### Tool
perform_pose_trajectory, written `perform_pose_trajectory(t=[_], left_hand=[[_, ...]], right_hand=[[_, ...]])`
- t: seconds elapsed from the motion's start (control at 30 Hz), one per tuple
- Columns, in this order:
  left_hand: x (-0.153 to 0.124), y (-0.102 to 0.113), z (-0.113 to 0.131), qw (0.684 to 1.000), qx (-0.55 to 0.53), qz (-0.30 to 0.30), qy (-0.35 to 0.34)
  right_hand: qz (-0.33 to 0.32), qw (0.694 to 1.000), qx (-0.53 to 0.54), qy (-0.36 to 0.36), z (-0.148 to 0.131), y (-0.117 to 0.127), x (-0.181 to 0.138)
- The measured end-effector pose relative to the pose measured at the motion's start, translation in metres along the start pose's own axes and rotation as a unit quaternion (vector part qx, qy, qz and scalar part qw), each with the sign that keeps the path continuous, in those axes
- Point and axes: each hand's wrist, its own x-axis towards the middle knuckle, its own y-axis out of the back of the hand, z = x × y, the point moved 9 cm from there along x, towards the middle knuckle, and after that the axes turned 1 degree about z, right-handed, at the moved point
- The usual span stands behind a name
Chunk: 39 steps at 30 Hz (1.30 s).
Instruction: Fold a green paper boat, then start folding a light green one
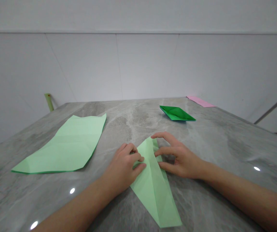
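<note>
A light green sheet of paper (153, 190), folded into a long shape with creases down its middle, lies between my hands on the table. My left hand (126, 167) grips its left edge, with thumb and forefinger close together and the other fingers curled. At the right side, my right hand (180, 156) holds the folded flap: one fingertip is at the paper's top tip, another on the fold, and the thumb at the edge lower down. The undersides of the folds are hidden.
A larger creased light green sheet (73, 145) lies to the left. Further back on the right sits a dark green folded paper piece (177, 113) with pointed ends. Pink paper (201, 101) rests at the far right edge of the grey marbled table (213, 141), before a white wall.
</note>
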Motion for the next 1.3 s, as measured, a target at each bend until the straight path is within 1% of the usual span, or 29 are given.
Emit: perform_pose_trajectory(t=[0.1,0.2,0.37,0.47,0.63,0.77,0.93,1.07,1.1,1.17,1.23,1.3], left_hand=[[-0.001,-0.001,-0.001,1.0,-0.005,0.003,-0.004],[-0.001,-0.002,-0.002,1.0,-0.011,-0.001,-0.009],[0.001,0.001,-0.003,1.0,-0.018,-0.007,-0.005],[0.002,0.003,-0.001,0.999,-0.037,-0.007,0.002],[0.004,0.008,-0.007,0.996,-0.065,0.015,0.058],[0.005,0.008,-0.011,0.995,-0.069,0.024,0.073],[0.004,0.007,-0.019,0.989,-0.093,0.027,0.111],[0.003,0.01,-0.023,0.983,-0.113,0.049,0.136],[0.002,0.011,-0.021,0.982,-0.124,0.05,0.131],[0.002,0.009,-0.013,0.987,-0.13,0.032,0.093],[0.001,0.006,-0.003,0.993,-0.11,0.006,0.048],[0.0,0.002,0.003,0.995,-0.094,-0.018,0.022]], right_hand=[[-0.018,0.999,-0.027,0.011,-0.004,-0.006,0.0],[-0.04,0.998,-0.04,0.002,-0.002,-0.013,-0.001],[-0.044,0.998,-0.035,0.006,-0.003,-0.015,-0.003],[-0.06,0.997,-0.041,0.007,-0.004,-0.018,-0.004],[-0.095,0.994,-0.047,-0.003,-0.005,-0.023,-0.003],[-0.118,0.991,-0.059,-0.008,-0.005,-0.026,-0.003],[-0.137,0.988,-0.068,-0.016,-0.005,-0.028,-0.004],[-0.136,0.989,-0.055,-0.014,-0.004,-0.028,-0.005],[-0.134,0.989,-0.054,-0.014,-0.004,-0.027,-0.005],[-0.131,0.99,-0.051,-0.013,-0.004,-0.027,-0.006],[-0.128,0.991,-0.046,-0.009,-0.005,-0.026,-0.006],[-0.124,0.991,-0.043,0.002,-0.008,-0.025,-0.006]])
